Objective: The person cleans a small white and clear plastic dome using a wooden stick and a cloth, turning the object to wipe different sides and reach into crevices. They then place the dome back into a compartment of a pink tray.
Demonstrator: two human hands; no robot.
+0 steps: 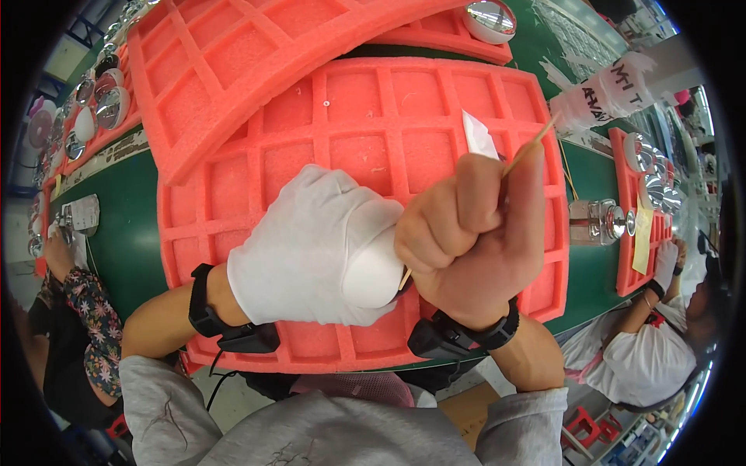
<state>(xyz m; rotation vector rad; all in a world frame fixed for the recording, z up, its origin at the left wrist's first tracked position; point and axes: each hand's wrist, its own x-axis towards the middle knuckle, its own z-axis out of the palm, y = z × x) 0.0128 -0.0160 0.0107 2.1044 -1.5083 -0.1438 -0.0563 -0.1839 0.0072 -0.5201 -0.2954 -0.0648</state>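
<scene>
My left hand [299,245], in a white glove, is closed around a smooth white rounded shell [374,272] above the foam tray. My bare right hand [474,241] is a fist, gripping a thin wooden stick [547,127]. One end of the stick points up and away past the thumb. Its lower end shows beneath the fist, beside the shell; whether it touches the shell I cannot tell. Beneath both hands lies a red foam tray [396,159] with square pockets. A folded white cloth or paper [479,136] pokes out behind my right hand.
Another red foam tray [233,54] overlaps the far left. A shiny dome [489,21] sits at the back. To the right stand a clear bottle with a metal top [597,223] and a taped post [602,93]. Co-workers sit on both sides near trays of mirrored domes [113,107].
</scene>
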